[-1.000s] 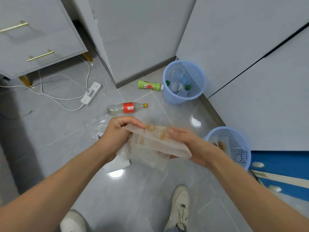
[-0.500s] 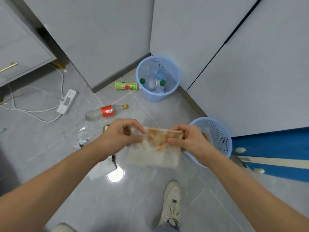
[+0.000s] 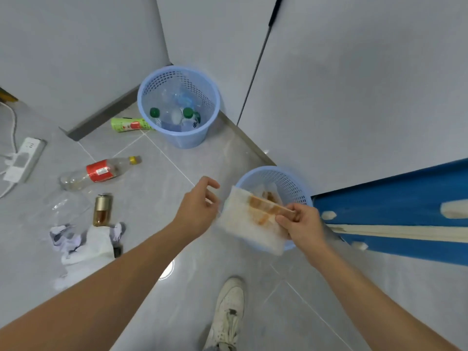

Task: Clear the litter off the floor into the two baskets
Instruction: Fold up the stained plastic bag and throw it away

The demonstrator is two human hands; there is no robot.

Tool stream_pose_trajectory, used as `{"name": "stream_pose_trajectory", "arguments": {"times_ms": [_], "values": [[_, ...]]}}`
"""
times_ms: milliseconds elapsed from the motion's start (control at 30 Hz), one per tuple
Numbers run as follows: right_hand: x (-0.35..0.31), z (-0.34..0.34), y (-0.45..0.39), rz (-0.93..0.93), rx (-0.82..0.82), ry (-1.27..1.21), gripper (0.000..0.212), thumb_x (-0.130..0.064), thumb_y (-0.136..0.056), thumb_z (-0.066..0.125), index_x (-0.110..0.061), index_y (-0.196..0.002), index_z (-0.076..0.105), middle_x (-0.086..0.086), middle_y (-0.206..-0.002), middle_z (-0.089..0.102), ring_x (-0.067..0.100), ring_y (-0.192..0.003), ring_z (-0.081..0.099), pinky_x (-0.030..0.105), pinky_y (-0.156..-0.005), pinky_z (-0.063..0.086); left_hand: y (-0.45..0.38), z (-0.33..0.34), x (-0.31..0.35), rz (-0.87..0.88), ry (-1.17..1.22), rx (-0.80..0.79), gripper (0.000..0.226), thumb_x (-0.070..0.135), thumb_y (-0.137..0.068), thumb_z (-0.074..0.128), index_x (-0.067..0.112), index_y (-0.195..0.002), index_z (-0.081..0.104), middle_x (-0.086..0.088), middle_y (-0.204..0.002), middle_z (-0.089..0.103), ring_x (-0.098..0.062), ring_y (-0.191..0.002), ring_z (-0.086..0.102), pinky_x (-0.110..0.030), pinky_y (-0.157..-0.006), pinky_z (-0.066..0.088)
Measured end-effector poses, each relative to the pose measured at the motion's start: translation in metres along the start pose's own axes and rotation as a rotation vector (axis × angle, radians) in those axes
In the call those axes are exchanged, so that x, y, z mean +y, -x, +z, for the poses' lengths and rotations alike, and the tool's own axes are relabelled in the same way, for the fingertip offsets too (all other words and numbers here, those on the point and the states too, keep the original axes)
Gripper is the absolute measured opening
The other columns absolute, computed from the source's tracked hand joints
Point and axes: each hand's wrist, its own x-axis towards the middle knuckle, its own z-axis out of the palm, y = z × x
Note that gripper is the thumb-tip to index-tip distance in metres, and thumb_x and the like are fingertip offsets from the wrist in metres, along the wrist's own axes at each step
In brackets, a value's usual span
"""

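Right hand [image 3: 300, 225] pinches the stained white wrapper [image 3: 250, 221] at its right edge, over the near blue basket [image 3: 291, 178] just beyond it, left hand [image 3: 196, 211] just left of the wrapper with fingers loosely curled, holding nothing, bottle-filled basket [image 3: 154, 79] farther ahead.

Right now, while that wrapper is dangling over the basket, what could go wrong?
1. Only the right hand pinches the stained wrapper, and much of it hangs outside the near basket rim, so it might drop onto the floor.
2. The clear bottle, the small brown bottle and the crumpled paper lie close to the white shoe; a careless step could roll or kick them.
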Motion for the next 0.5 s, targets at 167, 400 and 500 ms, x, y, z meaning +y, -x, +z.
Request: {"name": "stream_pose_trajectory", "arguments": {"times_ms": [167,400,500], "values": [[0.05,-0.034,-0.028,-0.084,0.263,0.282,0.02,-0.005,-0.085,0.075,-0.015,-0.072,0.063,0.0,-0.065,0.064,0.012,-0.061,0.058,0.026,-0.056,0.041,-0.026,0.074,-0.016,-0.07,-0.003,-0.078,0.02,0.011,-0.092,0.059,0.023,-0.107,0.066,-0.002,-0.089,0.07,-0.023,-0.085,0.068,-0.04,-0.075,0.058],[0.075,0.021,-0.068,-0.189,0.09,0.496,0.024,-0.011,-0.087,0.069,-0.016,-0.069,0.055,-0.003,-0.064,0.057,0.018,-0.063,0.055,0.029,-0.053,0.037,-0.043,0.141,-0.038,-0.111,-0.196,-0.317,0.049,0.021,-0.101,0.053,0.026,-0.149,0.045,-0.004,-0.144,0.049,-0.024,-0.129,0.052,-0.031,-0.105,0.041],[0.082,0.032,-0.089,-0.319,0.135,0.844,0.008,-0.016,-0.086,0.075,-0.015,-0.092,0.07,0.006,-0.096,0.064,0.028,-0.091,0.061,0.035,-0.068,0.047,-0.061,0.159,-0.05,-0.039,-0.505,-0.444,0.061,0.022,-0.098,0.052,0.029,-0.155,0.034,-0.009,-0.148,0.042,-0.029,-0.127,0.051,-0.035,-0.103,0.044]]}}
